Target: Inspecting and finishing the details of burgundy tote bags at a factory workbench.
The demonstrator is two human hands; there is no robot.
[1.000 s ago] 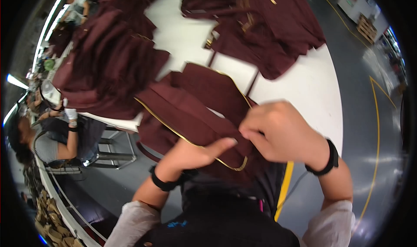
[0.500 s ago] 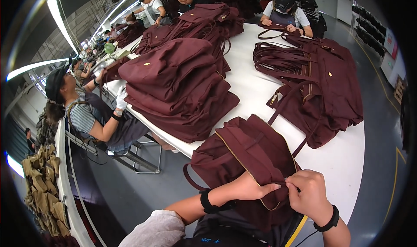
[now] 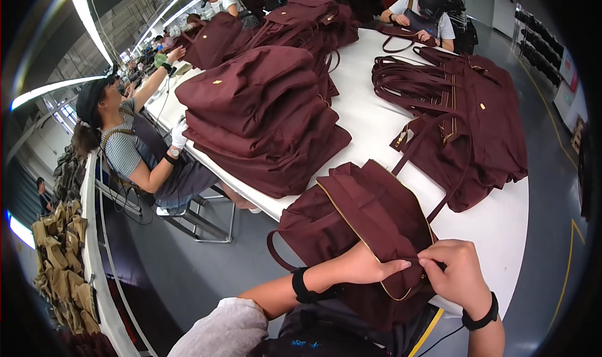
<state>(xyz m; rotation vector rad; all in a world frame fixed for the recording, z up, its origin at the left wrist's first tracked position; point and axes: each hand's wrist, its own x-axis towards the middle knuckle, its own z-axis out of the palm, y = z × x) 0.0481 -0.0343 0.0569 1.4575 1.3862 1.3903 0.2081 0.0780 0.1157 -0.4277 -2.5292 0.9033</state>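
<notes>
A burgundy fabric bag with a gold-toothed zipper rests at the table's near edge, its opening spread toward me. My left hand reaches into that opening; its thumb lies on top of the fabric edge while the other fingers are hidden beneath. Beside the thumb tip, my right hand pinches the same edge between thumb and forefinger. Whatever small piece may sit in the pinch is too small to make out. Dark bands circle both my wrists.
Burgundy bags are heaped on the white table in a left pile and a right pile with looped straps. A seated co-worker is at the left, another person across the table. Tan pieces hang at far left.
Both my hands keep their hold on the bag's edge, with slight finger movement. The co-worker at left has stretched one arm forward toward a bag farther up the table.
</notes>
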